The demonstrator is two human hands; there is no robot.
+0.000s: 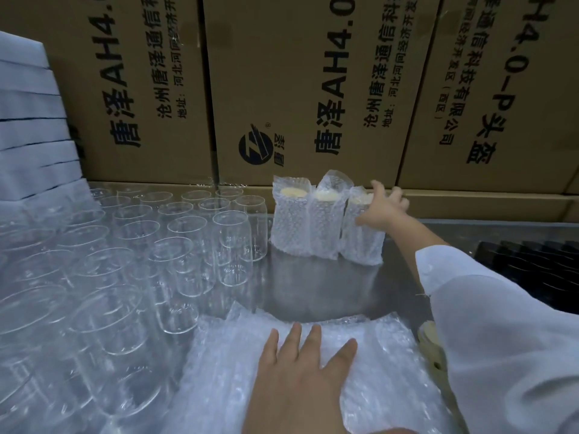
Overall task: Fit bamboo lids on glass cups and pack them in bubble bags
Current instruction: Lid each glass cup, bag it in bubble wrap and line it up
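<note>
**Head view: 3 bagged cups in a row, both hands on packing material**

Left hand (300, 371), lower centre of frame: palm down, fingers straight and spread, lying flat on the stack of clear flat bubble bags (376, 355). It holds nothing.

Right hand (383, 208), right of centre: reaches out from a white sleeve (501, 324) to the third bagged cup (360, 242). Fingers are spread and mostly straight near the bag's top, and the thumb touches its near face. The hand is somewhat blurred, with no closed grip visible.

Task items: 3 glass cups stand upright in bubble bags, side by side and touching, at centre frame on the shiny steel desk (313, 289). From the frame's left these are the first bagged cup (289, 223), the second bagged cup (324, 227) and the third. A pale round bamboo lid (293, 192) shows through the top of each bag. The bag mouths are open and stand above the lids.

Unpacked stock: many clear empty glass cups (232, 245), without lids, fill the left half of the frame in close rows. The nearest row stands just beside the first bagged cup.

A few loose bamboo lids (430, 335) lie at lower right, partly hidden by the sleeve.

Surroundings: brown cardboard cartons with black printed lettering (282, 89) form a wall across the top of the frame. A stack of white foam sheets (28, 136) stands at upper left. A black ribbed tray (532, 270) sits at the right edge.
</note>
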